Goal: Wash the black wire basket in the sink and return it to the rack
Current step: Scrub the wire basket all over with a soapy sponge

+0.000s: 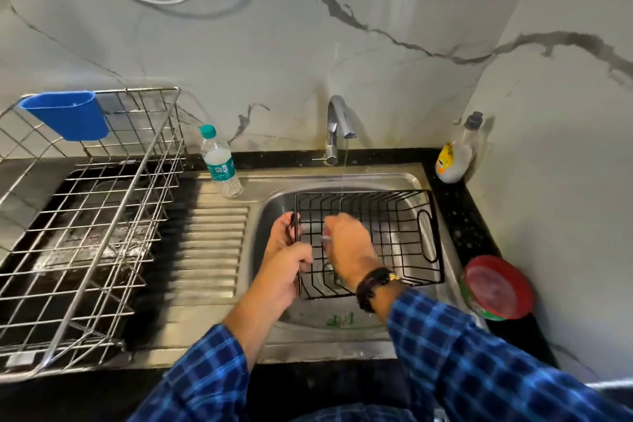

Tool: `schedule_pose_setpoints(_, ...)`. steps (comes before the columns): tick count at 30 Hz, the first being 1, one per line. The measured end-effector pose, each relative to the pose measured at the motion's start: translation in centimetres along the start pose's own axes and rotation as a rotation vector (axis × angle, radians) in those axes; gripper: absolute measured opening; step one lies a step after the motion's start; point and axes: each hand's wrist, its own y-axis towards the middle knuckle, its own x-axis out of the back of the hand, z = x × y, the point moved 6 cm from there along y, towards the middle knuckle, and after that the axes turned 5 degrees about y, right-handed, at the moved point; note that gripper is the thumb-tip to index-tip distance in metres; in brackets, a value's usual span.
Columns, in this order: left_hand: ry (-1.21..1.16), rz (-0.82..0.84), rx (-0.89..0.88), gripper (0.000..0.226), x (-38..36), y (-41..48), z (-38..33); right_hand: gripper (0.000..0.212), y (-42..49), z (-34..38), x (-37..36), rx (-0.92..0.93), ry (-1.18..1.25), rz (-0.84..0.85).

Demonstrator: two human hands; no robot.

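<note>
The black wire basket (394, 233) is held over the steel sink (274, 202), tilted toward me, under a thin stream of water from the tap (337, 128). My left hand (286, 250) grips the basket's left end. Inside the basket, my right hand (346, 247) is blurred and rests against the wires; whether it holds anything I cannot tell. The steel wire rack (89, 216) stands on the counter at the left.
A blue plastic cup (68, 116) hangs on the rack's back edge. A water bottle (221, 163) stands by the ribbed drainboard (212, 243). A dish soap bottle (457, 151) sits in the back right corner, and a red-lidded tub (496, 288) sits right of the sink.
</note>
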Motion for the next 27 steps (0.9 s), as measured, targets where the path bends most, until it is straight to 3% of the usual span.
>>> schedule_pose_setpoints(3,-0.071,-0.02,-0.012,0.064,0.6,0.4,0.0,0.02,-0.3,-0.5,0.5,0.022,0.025,0.068)
schedule_pose_setpoints(8,-0.171,0.016,-0.027,0.059,1.7,1.1,0.2,0.004,0.3,-6.9,5.1,-0.313,-0.12,-0.058)
schedule_pose_setpoints(11,-0.133,0.029,-0.097,0.062,1.1,1.5,-0.7,0.005,0.4,-3.8,2.5,-0.253,-0.102,0.005)
schedule_pose_setpoints(16,-0.07,0.02,-0.169,0.064,0.7,2.3,-1.3,0.017,0.1,0.1,-1.6,-0.182,-0.021,0.289)
schedule_pose_setpoints(22,-0.172,0.085,-0.183,0.067,2.0,3.0,-1.1,0.015,1.7,-5.9,5.6,-0.301,-0.418,0.21)
schedule_pose_setpoints(27,-0.073,0.103,-0.254,0.063,0.2,3.4,-1.8,0.004,0.9,0.6,0.8,-0.188,-0.142,0.314)
